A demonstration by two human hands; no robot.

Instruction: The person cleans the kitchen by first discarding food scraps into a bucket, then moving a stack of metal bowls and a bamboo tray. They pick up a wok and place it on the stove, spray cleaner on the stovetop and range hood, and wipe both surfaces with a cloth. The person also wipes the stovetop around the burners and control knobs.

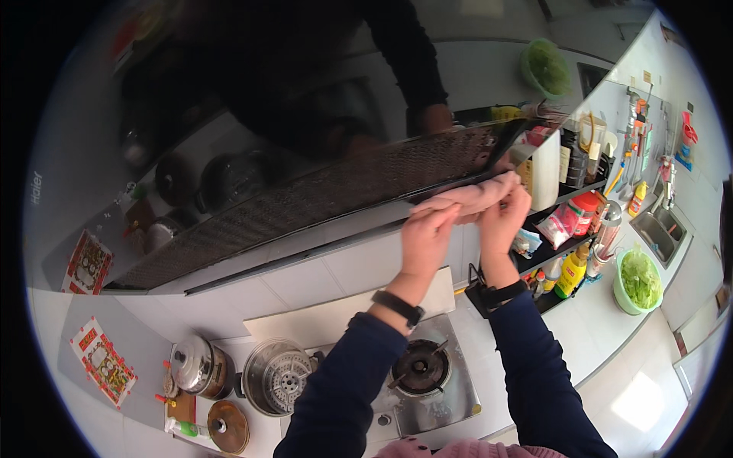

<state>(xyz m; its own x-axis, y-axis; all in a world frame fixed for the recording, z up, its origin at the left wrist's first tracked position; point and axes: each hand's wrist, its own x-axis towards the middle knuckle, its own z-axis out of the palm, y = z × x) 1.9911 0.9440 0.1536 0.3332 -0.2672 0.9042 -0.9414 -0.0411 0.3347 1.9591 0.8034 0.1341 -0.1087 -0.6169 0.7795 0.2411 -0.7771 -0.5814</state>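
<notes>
A pink cloth is bunched between my two hands at the lower edge of a dark range hood, near the hood's right end. My left hand pinches the cloth's left part. My right hand has its fingers closed on the cloth's right part. The cloth hides part of the hood's rim. The glossy dark front above mirrors my arms and the counter. Below my forearms is a gas burner set in a metal stove top.
A steamer pot, a lidded pot and a glass lid stand at the lower left. Right of my hands, a black rack holds bottles and jars. Farther right are a green basin of leafy vegetables and a sink.
</notes>
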